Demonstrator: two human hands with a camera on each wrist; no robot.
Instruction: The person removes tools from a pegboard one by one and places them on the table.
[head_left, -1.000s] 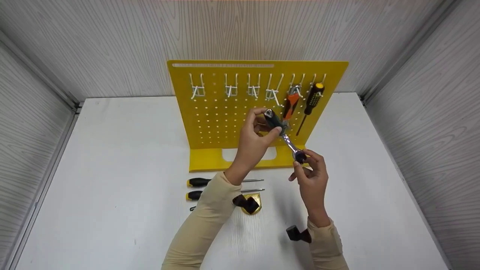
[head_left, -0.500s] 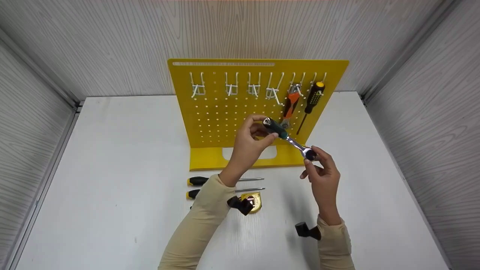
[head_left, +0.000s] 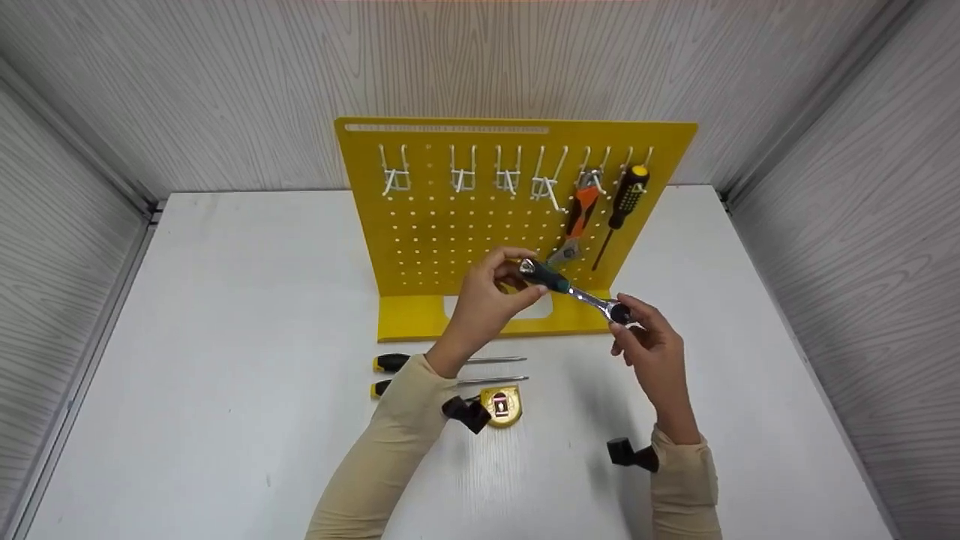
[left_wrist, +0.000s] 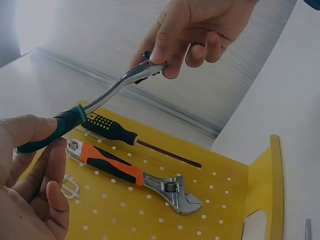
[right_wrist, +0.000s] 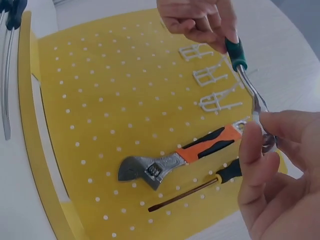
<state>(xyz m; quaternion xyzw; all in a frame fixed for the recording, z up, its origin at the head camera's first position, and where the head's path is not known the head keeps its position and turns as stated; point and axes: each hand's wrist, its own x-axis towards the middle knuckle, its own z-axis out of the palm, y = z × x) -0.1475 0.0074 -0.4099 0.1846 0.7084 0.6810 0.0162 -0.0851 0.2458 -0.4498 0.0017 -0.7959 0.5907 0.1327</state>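
Note:
A ratchet wrench [head_left: 589,298] with a dark green handle and chrome shaft is held up between both hands, in front of the yellow pegboard [head_left: 457,232]. My left hand [head_left: 484,300] pinches the handle between thumb and fingers. At the other end, my right hand [head_left: 652,349] pinches the round ratchet head [head_left: 619,313]. In the left wrist view the green handle [left_wrist: 57,131] lies lower left and the chrome shaft rises to the right hand [left_wrist: 200,35]. Behind the wrench, an adjustable wrench [head_left: 581,214] with an orange and black grip hangs on a hook.
A black and yellow screwdriver [head_left: 628,196] hangs at the board's right end. Several white hooks [head_left: 463,178] line its top. On the white table [head_left: 247,337] lie two screwdrivers [head_left: 495,359], partly behind the left arm, and a yellow tape measure [head_left: 502,406].
Both hands have lowered the ratchet wrench's handle end and tilted it nearer level. The ratchet head and right hand have shifted right, and the left hand has moved down and left.

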